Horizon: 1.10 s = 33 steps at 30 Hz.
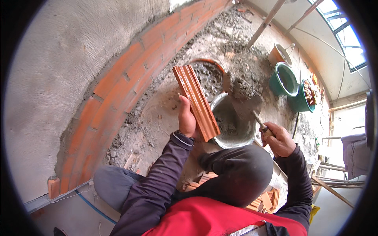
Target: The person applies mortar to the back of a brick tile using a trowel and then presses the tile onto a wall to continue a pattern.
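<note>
My left hand (188, 118) is closed round a long orange grooved clay brick (195, 102), held up tilted in front of me. My right hand (280, 141) grips the wooden handle of a trowel (248, 107). A lump of wet grey mortar (241, 89) sits on the trowel's blade, which is over the rim of a mortar bucket (252, 138). Behind the brick, a second, orange-rimmed tub (217, 63) holds more mortar. To the left runs a low course of orange bricks (136, 65) along the plastered wall (59, 74).
Green buckets (284, 80) and an orange bucket (280, 55) stand at the far right, one filled with brick pieces (309, 94). Wooden poles (267, 23) rise at the back. Loose mortar (232, 29) litters the floor. More bricks (267, 201) lie beside my knee.
</note>
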### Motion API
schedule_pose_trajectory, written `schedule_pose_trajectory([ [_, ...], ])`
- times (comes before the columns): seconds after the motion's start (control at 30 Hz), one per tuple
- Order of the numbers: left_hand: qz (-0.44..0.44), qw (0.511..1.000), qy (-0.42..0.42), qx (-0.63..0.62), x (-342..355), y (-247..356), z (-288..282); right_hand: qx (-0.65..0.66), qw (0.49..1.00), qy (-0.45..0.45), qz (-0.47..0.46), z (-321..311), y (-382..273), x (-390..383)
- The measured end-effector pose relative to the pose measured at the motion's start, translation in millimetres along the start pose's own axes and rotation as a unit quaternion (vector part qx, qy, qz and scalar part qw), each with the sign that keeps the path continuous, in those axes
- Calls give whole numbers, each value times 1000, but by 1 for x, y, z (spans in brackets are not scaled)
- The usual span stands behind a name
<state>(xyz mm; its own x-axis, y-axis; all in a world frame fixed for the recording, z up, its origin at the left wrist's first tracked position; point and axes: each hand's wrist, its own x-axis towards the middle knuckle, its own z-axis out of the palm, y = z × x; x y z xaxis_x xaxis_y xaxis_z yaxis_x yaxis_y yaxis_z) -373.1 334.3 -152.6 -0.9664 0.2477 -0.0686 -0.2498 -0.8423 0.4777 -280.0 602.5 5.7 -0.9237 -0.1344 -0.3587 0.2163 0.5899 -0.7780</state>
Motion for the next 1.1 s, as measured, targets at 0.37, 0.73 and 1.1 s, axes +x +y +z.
schedule_pose_trajectory([
  [0.37,220,969,38,106,-6,19,54,-221,962,2,-162,45,-133,19],
  [0.73,226,972,46,48,-1,35,44,-310,912,21,-269,86,-147,17],
  [1.1,185,977,-24,-99,-14,61,67,-287,916,40,-277,97,-154,7],
])
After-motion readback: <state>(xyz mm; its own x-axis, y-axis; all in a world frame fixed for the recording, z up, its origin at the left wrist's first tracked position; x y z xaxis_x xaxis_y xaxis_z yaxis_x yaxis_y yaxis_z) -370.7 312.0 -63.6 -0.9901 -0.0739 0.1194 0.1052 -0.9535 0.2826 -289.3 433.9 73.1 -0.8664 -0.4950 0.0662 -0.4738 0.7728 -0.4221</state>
